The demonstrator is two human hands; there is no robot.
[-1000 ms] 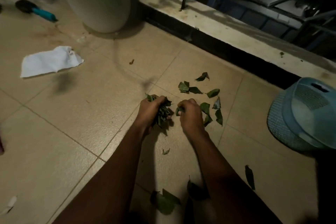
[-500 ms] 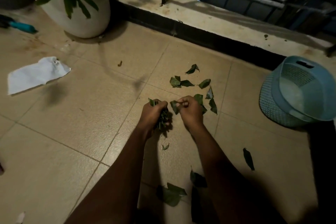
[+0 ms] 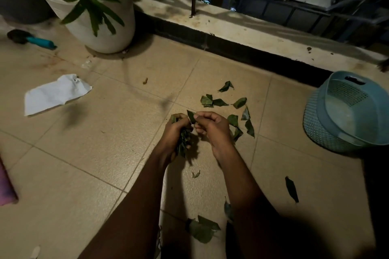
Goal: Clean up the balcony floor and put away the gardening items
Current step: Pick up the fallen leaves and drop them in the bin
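Head view, nearest first: a few loose leaves (image 3: 202, 230) lie on the floor tiles (image 3: 84, 153) between the forearms, with one dark leaf (image 3: 291, 189) off to the right and a small scrap (image 3: 196, 174) just below the hands. Above these, the left hand (image 3: 175, 132) is curled tight round a bundle of leaves (image 3: 184, 143). The right hand (image 3: 212, 127) pinches a single leaf (image 3: 191, 116) between thumb and fingertips, just beside the left hand; I judge this a hand-over into the bunch.

What the next move turns on: the scatter of leaves (image 3: 233, 109) lies just beyond and to the right of the right hand, so that hand is the nearer picker while the left serves as holder. Further right, well apart from both hands, the blue basket (image 3: 315, 128) sits tilted with its mouth turned toward me; I judge it the likely drop for the bundle, a reach across for the left hand. Farther left lie a white cloth (image 3: 55, 93) and a teal-handled tool (image 3: 40, 41) near the potted plant (image 3: 101, 33), all untouched
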